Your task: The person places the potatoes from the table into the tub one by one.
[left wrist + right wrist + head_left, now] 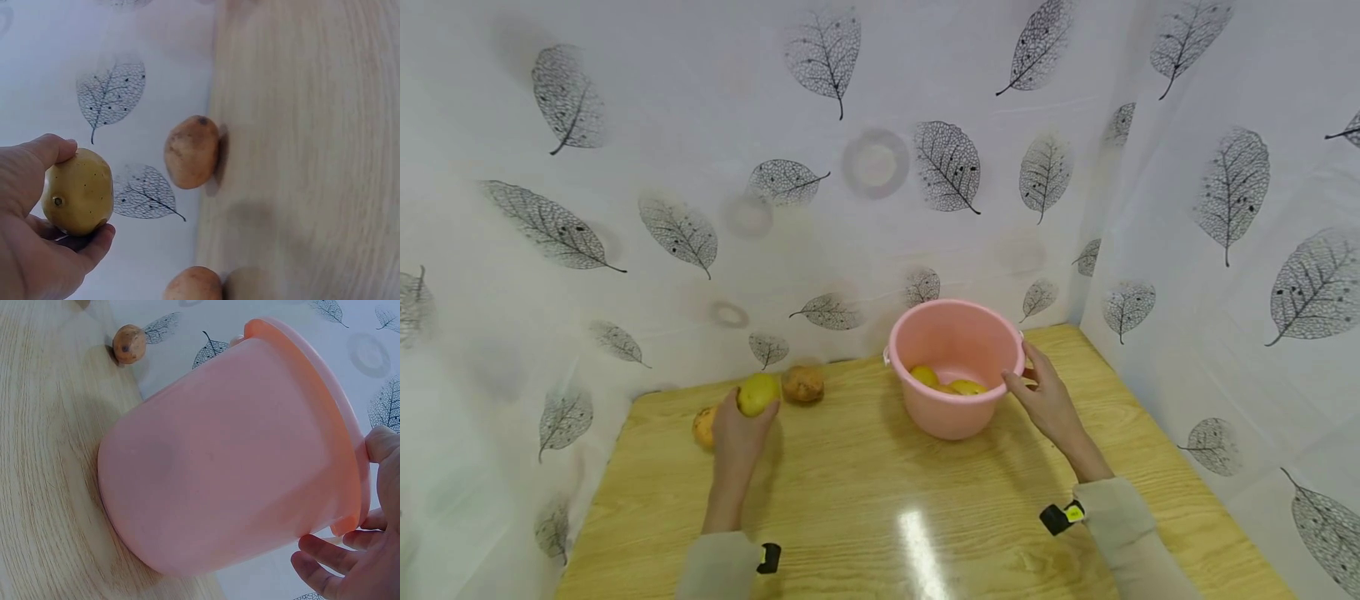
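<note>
My left hand (739, 433) grips a round yellow fruit (758, 394) between thumb and fingers, raised above the far left part of the table. In the left wrist view the fruit (79, 191) has smooth skin with small dark specks. Close by lie two tan, blotchy, potato-like items: one (803, 384) to the right, another (703, 428) partly hidden behind the left hand. My right hand (1047, 398) holds the rim of a pink bucket (951, 415) on its right side, thumb over the edge and fingers outside. Several yellow fruits (967, 387) lie inside the bucket.
The wood-grain table (842, 500) ends at the back against a white sheet (880, 242) printed with grey leaves, which also hangs along both sides. A small white handle mount (886, 357) sticks out at the bucket's left rim.
</note>
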`<state>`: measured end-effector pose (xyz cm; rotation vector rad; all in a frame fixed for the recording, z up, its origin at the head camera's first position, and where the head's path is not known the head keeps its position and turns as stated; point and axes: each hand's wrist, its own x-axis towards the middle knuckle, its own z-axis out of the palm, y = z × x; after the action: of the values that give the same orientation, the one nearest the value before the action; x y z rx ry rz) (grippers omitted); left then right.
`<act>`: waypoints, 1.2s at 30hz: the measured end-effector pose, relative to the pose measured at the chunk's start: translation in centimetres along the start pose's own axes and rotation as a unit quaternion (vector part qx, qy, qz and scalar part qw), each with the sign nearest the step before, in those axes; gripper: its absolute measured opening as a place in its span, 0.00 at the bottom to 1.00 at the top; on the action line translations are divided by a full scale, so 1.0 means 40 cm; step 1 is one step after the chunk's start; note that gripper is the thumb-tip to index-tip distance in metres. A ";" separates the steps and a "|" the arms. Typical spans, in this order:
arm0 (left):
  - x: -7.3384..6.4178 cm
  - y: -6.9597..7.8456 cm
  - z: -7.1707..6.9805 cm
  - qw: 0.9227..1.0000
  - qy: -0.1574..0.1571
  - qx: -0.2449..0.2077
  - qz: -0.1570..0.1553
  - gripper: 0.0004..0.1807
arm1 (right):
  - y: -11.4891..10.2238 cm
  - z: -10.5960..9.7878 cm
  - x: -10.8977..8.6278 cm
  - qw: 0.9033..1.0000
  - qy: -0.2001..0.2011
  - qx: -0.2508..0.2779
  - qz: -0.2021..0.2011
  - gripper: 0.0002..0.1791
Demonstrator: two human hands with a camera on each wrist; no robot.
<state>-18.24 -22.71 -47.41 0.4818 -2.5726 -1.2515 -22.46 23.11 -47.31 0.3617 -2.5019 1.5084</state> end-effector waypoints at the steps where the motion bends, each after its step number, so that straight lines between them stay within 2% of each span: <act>1: 0.000 0.005 -0.004 1.000 -0.001 0.003 -0.001 0.42 | 0.000 -0.001 0.000 1.000 0.000 0.000 0.000 0.37; 7: -0.001 0.035 -0.032 1.000 -0.006 0.009 0.002 0.44 | 0.000 -0.002 0.000 1.000 0.002 0.003 -0.005 0.37; 12: -0.001 0.068 -0.067 1.000 -0.010 0.008 0.017 0.46 | 0.000 0.000 0.000 1.000 -0.002 0.005 -0.002 0.37; 20: -0.003 0.124 -0.116 0.999 -0.035 0.022 0.025 0.48 | 0.001 0.001 0.000 1.000 -0.003 0.006 -0.001 0.38; 24: -0.007 0.148 -0.134 0.998 -0.036 0.030 0.033 0.48 | 0.005 0.002 0.001 1.000 0.000 0.005 0.000 0.38; 36: -0.018 0.167 -0.155 0.999 -0.028 0.027 0.036 0.47 | 0.011 0.002 0.003 1.000 -0.006 0.008 -0.001 0.39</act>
<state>-16.66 -23.01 -38.42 0.3654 -2.6519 -1.1897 -22.70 23.21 -47.68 0.3750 -2.4992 1.5305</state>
